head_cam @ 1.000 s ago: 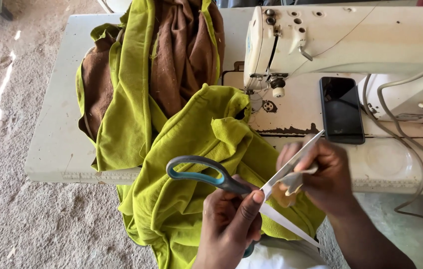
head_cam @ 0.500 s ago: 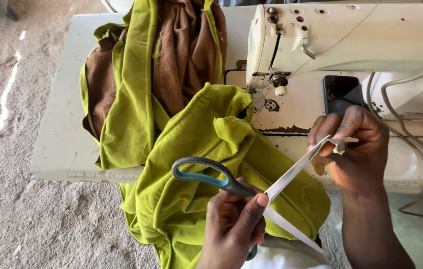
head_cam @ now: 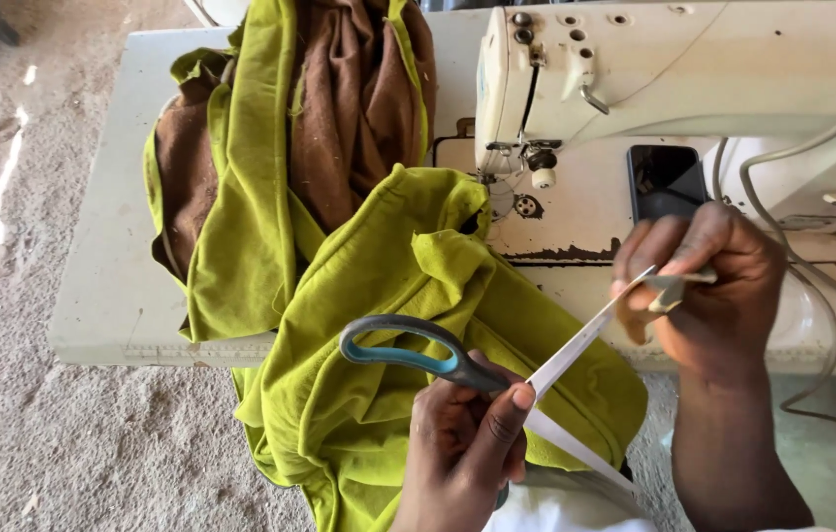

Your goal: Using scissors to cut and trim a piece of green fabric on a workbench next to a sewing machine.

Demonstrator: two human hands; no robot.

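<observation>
far left on the pale worn surface [head_cam: 103, 296] lies a heap of olive-green and brown cloth [head_cam: 280, 148], and a second fold of the same green cloth [head_cam: 379, 325] spills over the near edge toward my lap. just right of that, near the bottom of the view, my left hand [head_cam: 462, 443] has its grip closed around the scissors with the grey and teal handle loops [head_cam: 408, 353]; the loops point left and away from me, and the blades run right under my fingers, so i cannot see whether they are parted or together.

from that hand a thin white strip of tape-like fabric [head_cam: 580, 343] climbs up and to the right in a straight, taut line. its long axis runs from near-left to far-right, and its lower end carries on down past my left hand toward my lap. the strip meets the scissors right at my left fingers, so the left hand is the nearer one to the low end.

at the high end my right hand [head_cam: 713, 296] has its grip pinched shut on the strip, fingers curled in over the tip. beyond it, on the far right, stand the cream sewing machine [head_cam: 674, 79] and a dark phone [head_cam: 666, 179] lying on its bed.
</observation>
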